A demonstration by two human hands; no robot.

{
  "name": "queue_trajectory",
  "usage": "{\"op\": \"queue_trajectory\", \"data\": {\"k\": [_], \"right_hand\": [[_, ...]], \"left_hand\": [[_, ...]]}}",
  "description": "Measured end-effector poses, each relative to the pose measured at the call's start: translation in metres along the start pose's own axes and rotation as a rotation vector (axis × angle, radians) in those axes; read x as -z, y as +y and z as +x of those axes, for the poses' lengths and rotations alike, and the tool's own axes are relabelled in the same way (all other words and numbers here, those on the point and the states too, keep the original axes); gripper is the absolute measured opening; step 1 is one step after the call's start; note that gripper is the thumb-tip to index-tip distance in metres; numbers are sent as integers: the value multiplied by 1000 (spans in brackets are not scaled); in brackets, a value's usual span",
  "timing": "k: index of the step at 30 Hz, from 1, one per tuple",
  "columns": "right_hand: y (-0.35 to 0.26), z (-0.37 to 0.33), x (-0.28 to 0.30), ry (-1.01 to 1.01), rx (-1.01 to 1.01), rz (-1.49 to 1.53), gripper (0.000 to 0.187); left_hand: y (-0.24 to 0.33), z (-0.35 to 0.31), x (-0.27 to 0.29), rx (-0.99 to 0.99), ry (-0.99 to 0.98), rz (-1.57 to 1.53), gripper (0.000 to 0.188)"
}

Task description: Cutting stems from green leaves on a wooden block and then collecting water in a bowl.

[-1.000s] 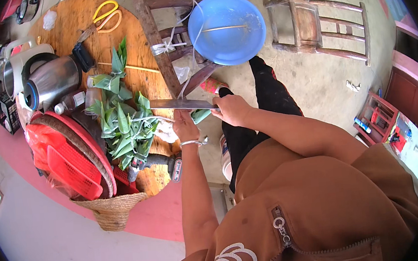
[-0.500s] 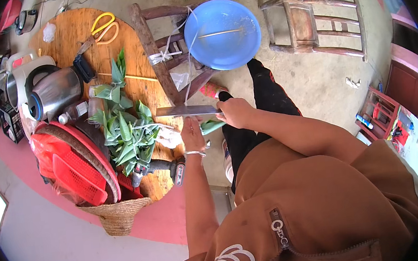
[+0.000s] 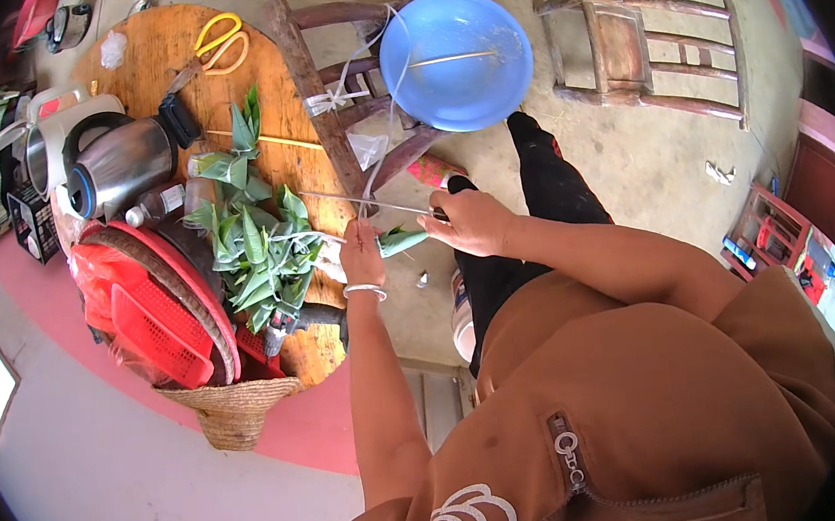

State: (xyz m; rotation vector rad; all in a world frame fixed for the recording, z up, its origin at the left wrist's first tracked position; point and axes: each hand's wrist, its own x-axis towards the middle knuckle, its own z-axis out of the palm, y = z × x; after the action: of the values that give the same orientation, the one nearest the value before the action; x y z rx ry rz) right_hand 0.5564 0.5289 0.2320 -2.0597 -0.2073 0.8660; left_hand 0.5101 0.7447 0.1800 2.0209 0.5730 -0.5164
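My right hand (image 3: 474, 223) is closed round the handle of a knife (image 3: 367, 202), whose blade points left and shows almost edge-on. Just below the blade, my left hand (image 3: 362, 258) has its fingers closed on a green leaf bundle (image 3: 403, 241), which sticks out to the right of the fingers. White string (image 3: 389, 148) runs down from the wooden chair (image 3: 331, 143) towards my left hand. To the left, a heap of green leaf-wrapped bundles (image 3: 253, 246) lies on the wooden table (image 3: 268, 64). My left fingers partly hide what they grip.
A blue basin (image 3: 461, 90) with a thin stick in it sits on the chair. Scissors (image 3: 221, 46), a kettle (image 3: 127, 168), a red basket (image 3: 158, 331) and a power drill (image 3: 317, 315) crowd the table. Another wooden chair (image 3: 618, 50) lies at the right.
The knife has turned from showing its broad face to nearly edge-on. My left fingers, raised beneath the blade before, are now bunched together. The whole view has shifted slightly.
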Motion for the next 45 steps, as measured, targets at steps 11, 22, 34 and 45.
{"op": "queue_trajectory", "data": {"k": [11, 22, 34, 45], "right_hand": [[12, 11, -19, 27, 58, -209, 27], [7, 27, -42, 6, 65, -155, 28], [-13, 37, -42, -41, -9, -282, 30], [-29, 27, -27, -90, -85, -316, 31]], "left_hand": [[-17, 11, -7, 43, -5, -145, 34], [-40, 27, 17, 180, -77, -449, 25], [-49, 33, 23, 93, -132, -349, 29], [-31, 16, 14, -175, -42, 154, 28]]}}
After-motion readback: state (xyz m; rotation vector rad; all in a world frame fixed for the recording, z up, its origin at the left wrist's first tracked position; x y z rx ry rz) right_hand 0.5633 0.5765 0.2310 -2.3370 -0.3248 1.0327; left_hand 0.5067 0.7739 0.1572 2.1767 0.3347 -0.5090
